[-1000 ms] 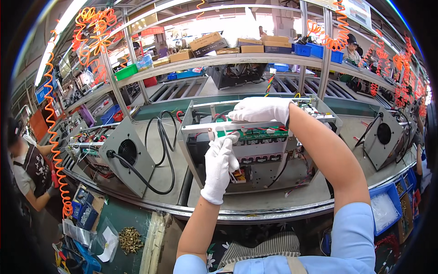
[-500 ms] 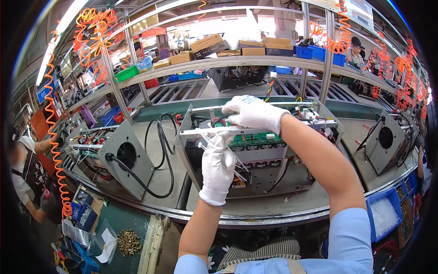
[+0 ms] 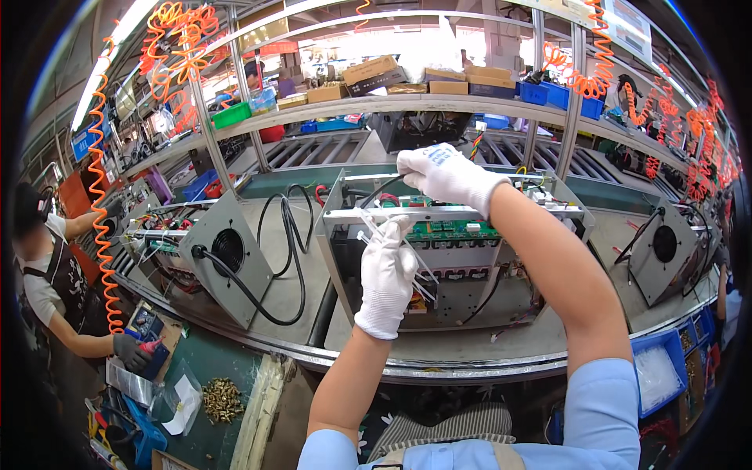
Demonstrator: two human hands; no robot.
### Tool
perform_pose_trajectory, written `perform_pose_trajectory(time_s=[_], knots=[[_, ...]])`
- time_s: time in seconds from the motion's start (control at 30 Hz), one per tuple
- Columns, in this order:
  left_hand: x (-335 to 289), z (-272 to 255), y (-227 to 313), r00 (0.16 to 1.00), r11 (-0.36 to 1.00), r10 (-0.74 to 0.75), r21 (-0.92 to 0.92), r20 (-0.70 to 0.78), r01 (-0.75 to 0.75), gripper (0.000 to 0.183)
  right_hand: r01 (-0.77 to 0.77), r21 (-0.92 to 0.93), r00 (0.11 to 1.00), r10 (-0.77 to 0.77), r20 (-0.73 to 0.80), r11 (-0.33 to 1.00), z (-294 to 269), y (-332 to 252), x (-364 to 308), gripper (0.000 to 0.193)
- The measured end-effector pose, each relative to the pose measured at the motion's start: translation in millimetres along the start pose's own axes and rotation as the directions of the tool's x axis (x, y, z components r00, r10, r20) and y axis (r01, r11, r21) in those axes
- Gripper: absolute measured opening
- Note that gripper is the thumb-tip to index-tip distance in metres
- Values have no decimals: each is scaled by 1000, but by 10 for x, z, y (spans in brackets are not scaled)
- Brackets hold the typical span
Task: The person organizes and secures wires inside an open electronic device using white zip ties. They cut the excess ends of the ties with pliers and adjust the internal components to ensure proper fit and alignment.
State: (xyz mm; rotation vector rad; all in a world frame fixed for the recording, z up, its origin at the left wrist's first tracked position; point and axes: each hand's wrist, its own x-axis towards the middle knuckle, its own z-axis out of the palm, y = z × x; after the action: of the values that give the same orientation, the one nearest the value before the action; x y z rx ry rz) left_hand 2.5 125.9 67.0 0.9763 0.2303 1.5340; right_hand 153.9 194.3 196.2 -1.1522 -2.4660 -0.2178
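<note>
Before the chassis, the left hand clasped white cable ties; above the chassis, the right hand curled (its hold unclear).

Signs and marks around the long shelf, too small or blurry to read.
The right gloved hand, in front of the shelf, had blue print on its back. A blue sign and a dark apron with white marks were left of the shelf. A pale poster hung above its right end.
</note>
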Motion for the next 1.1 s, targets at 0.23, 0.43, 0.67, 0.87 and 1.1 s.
perform_pose_trajectory(time_s=[0.23,0.43,0.67,0.87,1.1], knots=[[23,4,48,999,998,-30,-51,-45,28,27,-169,452,973,76,216,876,-229,-99,-294,20],[39,68,18,998,993,-31,-114,-46,26,26,-146,216,974,102,204,965,-246,-142,-204,21],[21,-20,103,995,984,-90,-157,-45,82,23,279,-519,958,-197,209,808,-695,-907,69,25],[25,-14,49,998,987,-60,-152,-29,55,27,50,-106,982,-30,187,993,-180,-121,-343,28],[30,99,83,998,996,-46,-77,-43,42,24,-242,158,962,215,171,957,-180,-236,-339,36]])
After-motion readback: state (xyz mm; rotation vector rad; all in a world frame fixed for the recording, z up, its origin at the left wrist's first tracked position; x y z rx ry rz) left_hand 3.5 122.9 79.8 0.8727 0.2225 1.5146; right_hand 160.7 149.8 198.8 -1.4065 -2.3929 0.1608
